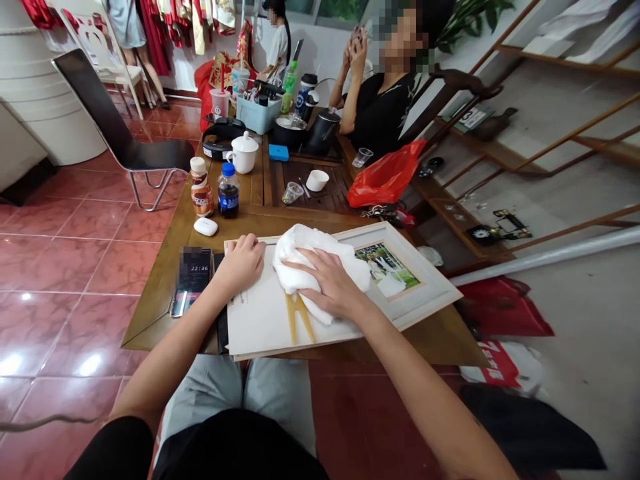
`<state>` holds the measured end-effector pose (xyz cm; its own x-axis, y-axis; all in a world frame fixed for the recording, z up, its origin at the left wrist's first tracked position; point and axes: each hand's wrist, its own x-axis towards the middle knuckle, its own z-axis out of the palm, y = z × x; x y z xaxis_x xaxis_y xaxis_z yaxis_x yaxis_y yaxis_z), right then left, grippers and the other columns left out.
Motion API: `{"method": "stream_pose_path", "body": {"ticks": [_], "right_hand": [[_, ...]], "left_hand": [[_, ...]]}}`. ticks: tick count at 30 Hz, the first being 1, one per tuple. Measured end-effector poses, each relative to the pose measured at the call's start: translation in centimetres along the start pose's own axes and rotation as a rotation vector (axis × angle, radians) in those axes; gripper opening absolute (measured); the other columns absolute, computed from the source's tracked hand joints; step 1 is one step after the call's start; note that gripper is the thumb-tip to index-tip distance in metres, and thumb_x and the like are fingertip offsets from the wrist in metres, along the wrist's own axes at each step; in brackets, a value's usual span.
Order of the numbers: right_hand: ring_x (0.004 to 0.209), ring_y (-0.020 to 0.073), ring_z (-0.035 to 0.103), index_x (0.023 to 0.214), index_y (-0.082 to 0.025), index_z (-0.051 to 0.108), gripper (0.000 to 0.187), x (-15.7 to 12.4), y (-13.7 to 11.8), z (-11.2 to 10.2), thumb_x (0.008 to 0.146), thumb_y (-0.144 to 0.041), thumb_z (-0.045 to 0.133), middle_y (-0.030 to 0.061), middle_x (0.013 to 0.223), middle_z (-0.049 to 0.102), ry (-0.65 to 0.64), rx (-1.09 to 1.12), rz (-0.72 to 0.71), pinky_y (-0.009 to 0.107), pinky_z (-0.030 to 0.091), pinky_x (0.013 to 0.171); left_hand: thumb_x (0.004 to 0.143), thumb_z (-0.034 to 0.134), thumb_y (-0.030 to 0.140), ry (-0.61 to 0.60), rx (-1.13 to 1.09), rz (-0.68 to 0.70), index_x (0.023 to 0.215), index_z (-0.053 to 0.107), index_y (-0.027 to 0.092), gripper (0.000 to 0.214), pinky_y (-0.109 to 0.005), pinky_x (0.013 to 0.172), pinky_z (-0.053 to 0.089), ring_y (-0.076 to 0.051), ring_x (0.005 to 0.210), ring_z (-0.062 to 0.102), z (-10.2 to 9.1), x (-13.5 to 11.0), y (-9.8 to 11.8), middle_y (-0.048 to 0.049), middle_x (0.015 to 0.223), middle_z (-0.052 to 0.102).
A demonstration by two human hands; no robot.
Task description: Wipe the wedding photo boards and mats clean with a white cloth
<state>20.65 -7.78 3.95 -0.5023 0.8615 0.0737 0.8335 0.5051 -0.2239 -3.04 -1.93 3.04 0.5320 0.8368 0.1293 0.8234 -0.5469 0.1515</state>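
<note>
A white picture frame [425, 283] with a wedding photo lies flat on the wooden table [165, 280] in front of me. My right hand [333, 283] presses flat, fingers spread, on a white cloth [305, 250] that rests on the frame's glass. My left hand [240, 263] is curled into a loose fist on the frame's left edge, holding it down. A yellow forked shape [299, 317] shows under the glass just below the cloth.
A phone [193, 280] and white earbud case [205, 227] lie left of the frame. Two bottles [215, 190], a white teapot [244, 152], cups and a red bag [385, 177] sit beyond. A seated person [380, 100] is across the table; a chair [125, 133] stands left.
</note>
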Motion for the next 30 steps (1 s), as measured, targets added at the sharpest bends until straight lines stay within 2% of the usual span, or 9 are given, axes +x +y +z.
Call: {"method": "stream_pose_path", "body": {"ticks": [9, 15, 23, 26, 30], "right_hand": [[0.128, 0.0403, 0.043, 0.152, -0.032, 0.053, 0.062, -4.7, -2.3, 0.8, 0.095, -0.056, 0.051, 0.0119, 0.155, 0.049, 0.043, 0.019, -0.07, 0.056, 0.033, 0.106], [0.128, 0.0396, 0.042, 0.15, -0.033, 0.054, 0.06, -7.9, -3.7, 1.2, 0.093, -0.052, 0.051, 0.0094, 0.151, 0.052, 0.086, 0.058, -0.119, 0.057, 0.03, 0.107], [0.134, 0.041, 0.039, 0.145, -0.033, 0.058, 0.063, -8.4, -4.0, 1.7, 0.088, -0.058, 0.051, 0.0074, 0.149, 0.053, 0.109, 0.047, -0.248, 0.058, 0.028, 0.108], [0.135, 0.0434, 0.037, 0.145, -0.033, 0.06, 0.064, -7.6, -5.0, 1.9, 0.087, -0.06, 0.055, 0.0086, 0.15, 0.054, 0.113, -0.042, -0.186, 0.059, 0.029, 0.106], [0.134, 0.0423, 0.04, 0.149, -0.034, 0.057, 0.058, -5.5, -7.0, 1.8, 0.093, -0.048, 0.057, 0.0094, 0.154, 0.051, 0.073, -0.118, 0.063, 0.058, 0.033, 0.105]], "left_hand": [[0.102, 0.037, 0.018, 0.012, -0.021, -0.012, 0.124, 0.063, 0.016, 0.034, -0.048, 0.1, 0.043, -0.031, 0.115, 0.055, 0.2, 0.0, -0.1, -0.0154, 0.121, 0.06], [0.102, 0.037, 0.018, 0.017, -0.014, -0.002, 0.123, 0.063, 0.015, 0.034, -0.047, 0.098, 0.043, -0.031, 0.114, 0.055, 0.3, 0.1, -0.2, -0.0158, 0.12, 0.06], [0.101, 0.037, 0.017, 0.02, -0.016, 0.008, 0.121, 0.063, 0.015, 0.033, -0.046, 0.099, 0.043, -0.03, 0.114, 0.055, 0.3, 0.2, -0.1, -0.0158, 0.12, 0.061], [0.101, 0.037, 0.017, 0.019, -0.003, 0.019, 0.121, 0.064, 0.014, 0.033, -0.047, 0.099, 0.043, -0.031, 0.114, 0.055, 0.3, 0.2, -0.1, -0.0162, 0.12, 0.061], [0.101, 0.038, 0.017, 0.015, -0.004, 0.024, 0.121, 0.064, 0.014, 0.033, -0.047, 0.099, 0.043, -0.031, 0.114, 0.055, 0.2, 0.1, -0.1, -0.0163, 0.121, 0.061]]}}
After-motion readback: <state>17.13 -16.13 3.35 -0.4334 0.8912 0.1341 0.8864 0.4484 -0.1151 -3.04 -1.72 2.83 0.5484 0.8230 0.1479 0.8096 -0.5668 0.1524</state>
